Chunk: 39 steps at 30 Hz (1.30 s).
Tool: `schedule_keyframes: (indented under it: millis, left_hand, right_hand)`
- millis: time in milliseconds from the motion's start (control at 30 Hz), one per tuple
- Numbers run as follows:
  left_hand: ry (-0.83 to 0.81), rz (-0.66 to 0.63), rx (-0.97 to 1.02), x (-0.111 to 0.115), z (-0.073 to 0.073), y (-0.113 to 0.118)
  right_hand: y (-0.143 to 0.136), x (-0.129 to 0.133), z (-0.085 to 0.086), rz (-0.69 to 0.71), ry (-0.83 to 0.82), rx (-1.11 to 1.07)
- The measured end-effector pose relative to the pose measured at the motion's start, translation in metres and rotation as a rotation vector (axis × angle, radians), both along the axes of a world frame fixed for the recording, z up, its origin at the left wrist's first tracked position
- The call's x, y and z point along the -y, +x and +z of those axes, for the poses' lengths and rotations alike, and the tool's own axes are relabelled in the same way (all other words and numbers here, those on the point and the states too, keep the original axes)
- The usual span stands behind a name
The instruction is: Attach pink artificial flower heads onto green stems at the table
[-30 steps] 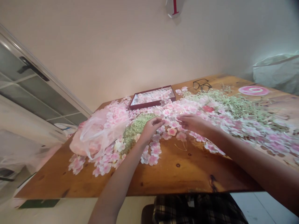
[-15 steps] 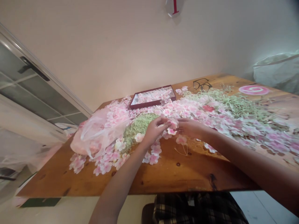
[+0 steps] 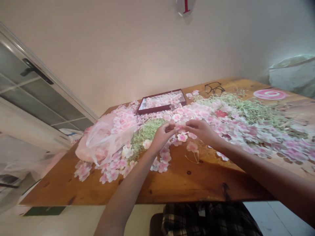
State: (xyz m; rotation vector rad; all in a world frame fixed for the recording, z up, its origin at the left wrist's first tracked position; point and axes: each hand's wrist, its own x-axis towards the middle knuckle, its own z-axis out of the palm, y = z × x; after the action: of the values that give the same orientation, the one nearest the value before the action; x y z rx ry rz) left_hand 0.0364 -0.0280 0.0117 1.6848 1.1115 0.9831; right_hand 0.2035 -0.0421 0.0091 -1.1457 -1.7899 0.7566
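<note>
Between my two hands, over the middle of the wooden table [image 3: 169, 186], is a pink-and-white artificial flower [image 3: 180, 125], partly hidden by fingers. My left hand [image 3: 163, 135] pinches it from the left with thumb and forefinger. From the right, the fingertips of my right hand [image 3: 199, 129] close on its other edge. Just under the fingers shows another artificial blossom [image 3: 182, 137], white with a pink centre. A single flower with a thin stem [image 3: 192, 147] lies below my right hand. Green stems [image 3: 144, 134] are heaped beside my left hand.
Behind the hands stands a dark-red box [image 3: 161, 107] holding blossoms. On the left lies a pink plastic bag [image 3: 98, 141] among flowers. Many blossoms [image 3: 261, 137] and thin green stems [image 3: 261, 109] spread rightward. Glasses [image 3: 214, 90] and a pink disc [image 3: 270, 94] lie farther back.
My right hand has shifted slightly right and up, its fingers now more arched. The flower between the hands is turned differently, and the blossom under it is more exposed.
</note>
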Motion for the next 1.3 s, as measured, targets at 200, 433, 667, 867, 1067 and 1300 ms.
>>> schedule_keyframes:
  millis: [200,433,667,867,1067,1300]
  left_hand:
    - [0.027,-0.009,0.013,0.001,0.001,0.000]
    - [0.012,0.016,0.011,0.001,0.001,0.001]
    - [0.042,0.043,-0.011,-0.009,-0.004,-0.009]
    - [0.147,0.287,0.024,-0.039,-0.008,-0.041]
    - [0.223,0.382,0.035,-0.048,-0.007,-0.056]
    - [0.235,0.402,0.028,-0.049,-0.011,-0.056]
  right_hand:
    - [-0.001,0.002,0.000,-0.022,-0.005,-0.014]
    - [-0.006,0.007,0.006,-0.056,-0.045,0.009]
    - [0.001,-0.003,-0.001,-0.057,-0.021,0.054]
    - [-0.019,-0.025,-0.008,0.041,0.059,0.314]
    - [-0.068,-0.053,-0.008,0.030,0.092,0.591]
    - [-0.076,-0.072,-0.017,-0.044,0.067,0.561]
